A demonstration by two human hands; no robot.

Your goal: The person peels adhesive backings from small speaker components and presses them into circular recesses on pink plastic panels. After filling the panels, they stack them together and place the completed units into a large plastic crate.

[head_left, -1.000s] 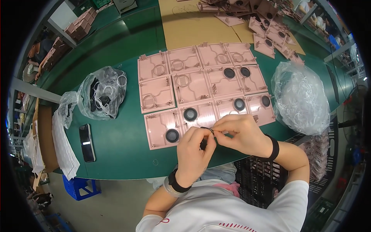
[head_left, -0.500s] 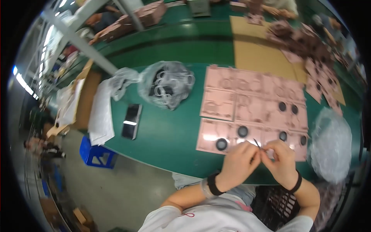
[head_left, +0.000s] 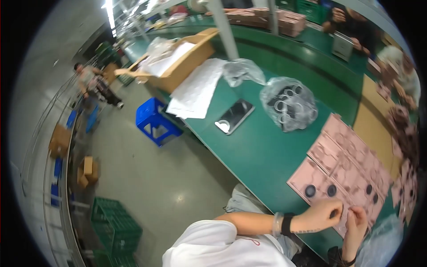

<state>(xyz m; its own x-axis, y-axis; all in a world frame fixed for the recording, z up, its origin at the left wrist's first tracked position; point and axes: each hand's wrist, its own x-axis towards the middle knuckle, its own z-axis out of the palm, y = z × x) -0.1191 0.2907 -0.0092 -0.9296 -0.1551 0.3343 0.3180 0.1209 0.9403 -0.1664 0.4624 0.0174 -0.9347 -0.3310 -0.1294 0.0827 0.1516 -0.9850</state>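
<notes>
My left hand (head_left: 322,213) and my right hand (head_left: 356,220) meet fingertip to fingertip at the lower right, both pinched on a small part too tiny to identify. They hover over the near edge of a spread of pink cards (head_left: 351,164) on the green table (head_left: 262,151). Some cards carry black discs (head_left: 310,191), the nearest just beyond my left hand. I wear a black band on my left wrist.
A clear bag of rings (head_left: 289,103), a dark phone (head_left: 234,116), white sheets (head_left: 198,89) and a cardboard box (head_left: 187,58) lie further left on the table. A blue stool (head_left: 155,120) and green crates (head_left: 115,227) stand on the floor. A person (head_left: 93,84) stands in the aisle.
The view has swung to the left, showing the floor and aisle. My hands stay together over the pink cards, now at the lower right of the picture.
</notes>
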